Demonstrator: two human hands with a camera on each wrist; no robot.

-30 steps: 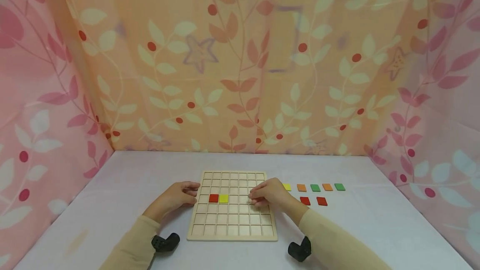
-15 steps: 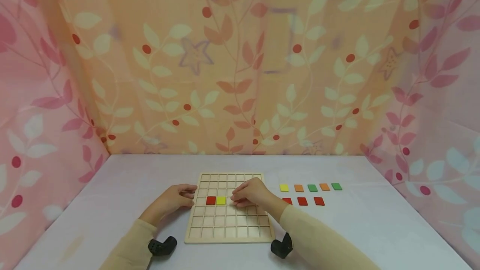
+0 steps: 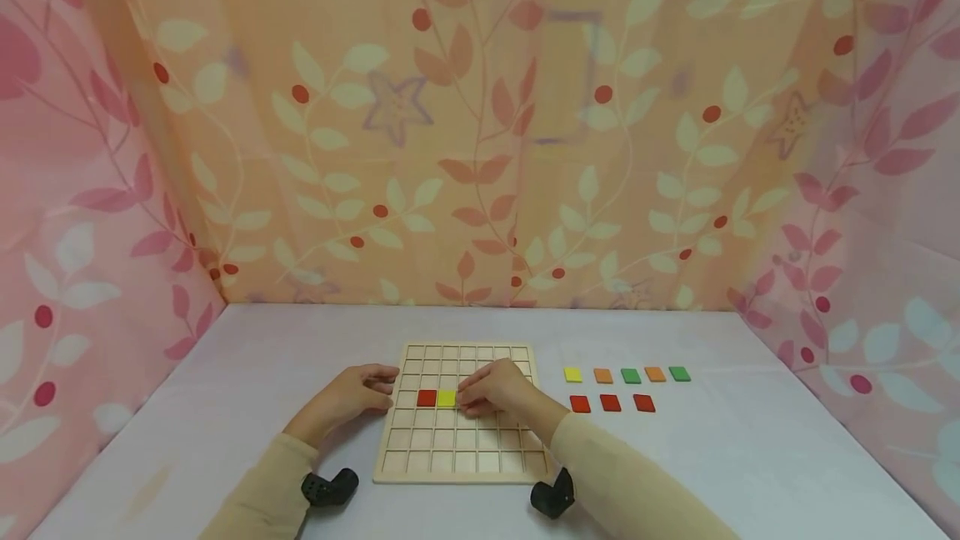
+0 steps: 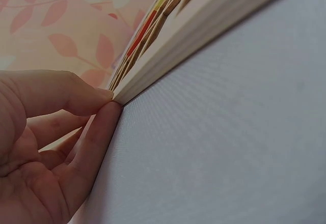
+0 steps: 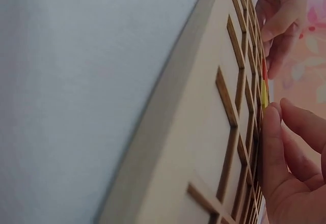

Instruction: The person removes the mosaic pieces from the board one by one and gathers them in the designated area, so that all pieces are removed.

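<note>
A light wooden grid board lies on the white table. On it a red square tile and a yellow square tile sit side by side in one row. My left hand rests at the board's left edge, and its thumb and a finger touch that edge in the left wrist view. My right hand is over the board, just right of the yellow tile. In the right wrist view its thumb and index fingertips are close together at the grid; whether a tile is between them is hidden.
Right of the board is a row of loose tiles: yellow, orange, green, then another orange and green. Three red tiles lie in front of them. Patterned curtains enclose the table's back and sides.
My right hand has moved left across the board to the cell beside the yellow tile, uncovering the third loose red tile. The left hand stays at the board's edge.
</note>
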